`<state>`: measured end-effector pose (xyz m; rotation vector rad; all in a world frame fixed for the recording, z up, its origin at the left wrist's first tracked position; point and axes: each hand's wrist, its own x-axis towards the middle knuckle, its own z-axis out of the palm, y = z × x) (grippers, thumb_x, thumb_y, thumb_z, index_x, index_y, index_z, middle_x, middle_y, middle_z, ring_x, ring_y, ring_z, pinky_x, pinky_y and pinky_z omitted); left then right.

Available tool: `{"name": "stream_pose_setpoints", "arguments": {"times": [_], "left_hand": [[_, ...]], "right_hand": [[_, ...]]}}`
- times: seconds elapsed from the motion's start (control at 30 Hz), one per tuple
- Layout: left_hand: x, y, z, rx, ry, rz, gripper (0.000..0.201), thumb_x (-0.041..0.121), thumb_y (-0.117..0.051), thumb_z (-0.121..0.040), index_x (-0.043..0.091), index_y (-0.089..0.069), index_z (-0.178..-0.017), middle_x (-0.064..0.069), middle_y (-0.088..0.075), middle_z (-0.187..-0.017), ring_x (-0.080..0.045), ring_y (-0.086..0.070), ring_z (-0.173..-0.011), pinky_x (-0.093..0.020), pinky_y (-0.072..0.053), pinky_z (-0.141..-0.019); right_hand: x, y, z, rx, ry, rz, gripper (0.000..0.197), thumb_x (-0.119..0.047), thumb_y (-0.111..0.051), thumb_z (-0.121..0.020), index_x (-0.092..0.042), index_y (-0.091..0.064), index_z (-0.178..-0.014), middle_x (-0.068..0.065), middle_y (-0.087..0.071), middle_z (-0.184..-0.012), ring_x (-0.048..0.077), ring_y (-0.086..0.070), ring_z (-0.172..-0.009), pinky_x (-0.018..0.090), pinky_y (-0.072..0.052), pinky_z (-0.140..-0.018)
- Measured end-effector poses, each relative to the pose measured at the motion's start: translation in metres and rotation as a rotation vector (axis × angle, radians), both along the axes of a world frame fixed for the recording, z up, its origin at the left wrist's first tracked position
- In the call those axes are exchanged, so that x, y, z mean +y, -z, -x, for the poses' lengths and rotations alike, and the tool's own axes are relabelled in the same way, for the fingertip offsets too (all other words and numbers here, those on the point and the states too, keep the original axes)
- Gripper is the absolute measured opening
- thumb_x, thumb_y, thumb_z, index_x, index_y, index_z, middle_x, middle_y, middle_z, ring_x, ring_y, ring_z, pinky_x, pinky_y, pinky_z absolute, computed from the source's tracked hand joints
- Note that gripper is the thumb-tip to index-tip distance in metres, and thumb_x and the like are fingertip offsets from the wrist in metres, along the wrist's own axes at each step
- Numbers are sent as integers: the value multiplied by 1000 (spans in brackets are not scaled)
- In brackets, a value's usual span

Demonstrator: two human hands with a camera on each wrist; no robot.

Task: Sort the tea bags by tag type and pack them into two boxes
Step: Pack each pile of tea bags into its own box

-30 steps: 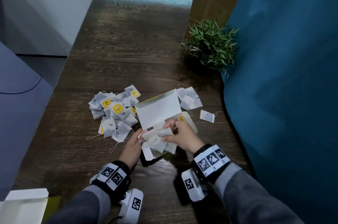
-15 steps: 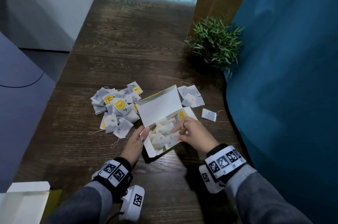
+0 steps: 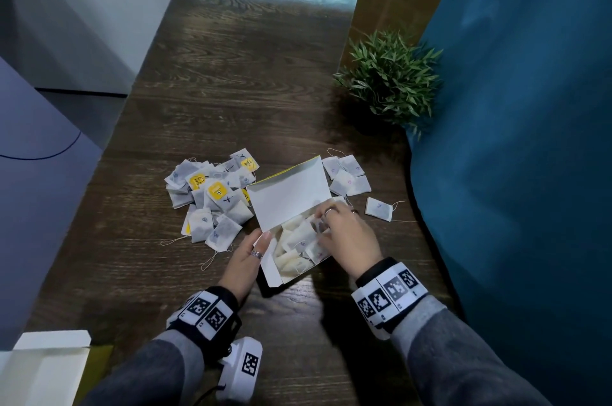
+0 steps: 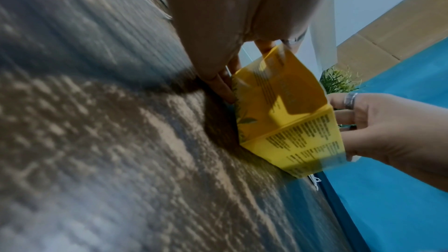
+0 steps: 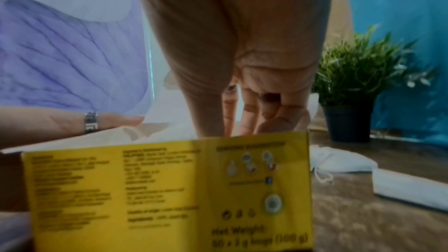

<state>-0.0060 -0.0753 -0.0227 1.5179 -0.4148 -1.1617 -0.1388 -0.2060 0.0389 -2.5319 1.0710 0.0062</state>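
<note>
The yellow cardboard tea box (image 3: 291, 203) lies open on the dark wood-grain worktop (image 3: 231, 81), white lid flap raised, crumpled paper tea bags (image 3: 298, 240) inside. The left hand (image 3: 246, 259) steadies its near end with straight fingers; the right hand (image 3: 347, 235) reaches in, fingers bent among the bags, grip unclear. Loose bags (image 3: 212, 197) lie heaped beside it.

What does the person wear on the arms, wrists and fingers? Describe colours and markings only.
Both arms are in grey sleeves. Each wrist carries a black band with white panels printed with black square code markers, and a white camera block with another marker hangs under the left wrist. The left hand has a silver patterned ring. The right hand has a silver ring and a second, darker ring.
</note>
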Motion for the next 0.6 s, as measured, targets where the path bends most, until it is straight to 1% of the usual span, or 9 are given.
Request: {"name": "stream_pose_setpoints", "arguments": {"times": [0.03, 0.1, 0.17, 0.2, 0.27, 0.33, 0.47, 0.53, 0.6], "left_hand": [[0, -1, 1, 0, 2, 6, 29, 37, -47, -95, 22, -61, -116, -3, -64, -122, -19, -61, -112, -41, -44, -102], [-2, -3, 2, 7, -2, 15, 23, 30, -44, -97, 23, -62, -110, -5, -66, -118, -19, -63, -107, -38, -47, -97], [-2, -5, 2, -15, 1, 33, 22, 27, -44, -97, 24, -64, -106, -5, -68, -114, -18, -64, -103, -36, -48, -94], [-2, -5, 2, -21, 0, 41, 22, 27, -44, -97, 25, -64, -105, -5, -68, -112, -19, -64, -102, -37, -48, -94], [-2, -4, 2, -24, 1, 43, 22, 30, -45, -96, 26, -65, -103, -7, -69, -111, -22, -64, -102, -41, -47, -95], [-2, -3, 2, -24, 0, 44, 23, 31, -45, -96, 25, -65, -105, -7, -69, -112, -23, -64, -105, -42, -47, -96], [-1, 1, 0, -9, 7, 35, 28, 37, -47, -95, 24, -63, -113, -5, -68, -115, -25, -62, -110, -44, -46, -99], [0, 3, 0, -6, 16, 36, 29, 41, -48, -94, 26, -64, -113, -4, -68, -116, -24, -62, -110, -46, -45, -100], [0, 3, 0, 0, 7, 38, 27, 39, -47, -94, 26, -64, -112, -4, -68, -116, -24, -62, -111, -44, -45, -100]], "right_hand": [[2, -2, 1, -74, -23, 55, 14, -21, -58, -84, -13, -62, -94, -2, -54, -115, 21, -53, -102, 32, -46, -82], [9, -6, -2, -155, -90, -16, 16, -31, -64, -81, -15, -64, -84, -6, -53, -113, 17, -47, -105, 33, -43, -89], [20, -4, -9, -59, -175, -141, 19, -39, -69, -76, -21, -65, -84, -5, -49, -115, 18, -40, -110, 35, -37, -97], [26, 0, -12, 27, -212, -152, 25, -41, -69, -75, -22, -67, -90, -2, -45, -117, 19, -37, -112, 37, -34, -98], [31, 8, -16, 160, -252, -113, 32, -43, -67, -76, -20, -69, -98, 1, -39, -118, 22, -33, -114, 39, -33, -96], [28, 13, -16, 188, -247, -88, 35, -45, -62, -81, -15, -69, -96, 2, -37, -115, 23, -33, -112, 43, -33, -97], [15, 20, -16, 60, -147, -248, 37, -48, -58, -83, -14, -71, -85, -4, -35, -100, 16, -34, -103, 44, -32, -102], [12, 25, -18, -18, -98, -327, 30, -46, -63, -81, -17, -71, -86, -6, -38, -100, 15, -37, -106, 43, -34, -101], [13, 26, -20, -108, -36, -372, 22, -43, -71, -75, -25, -69, -88, -9, -43, -103, 15, -42, -109, 41, -38, -99]]}}
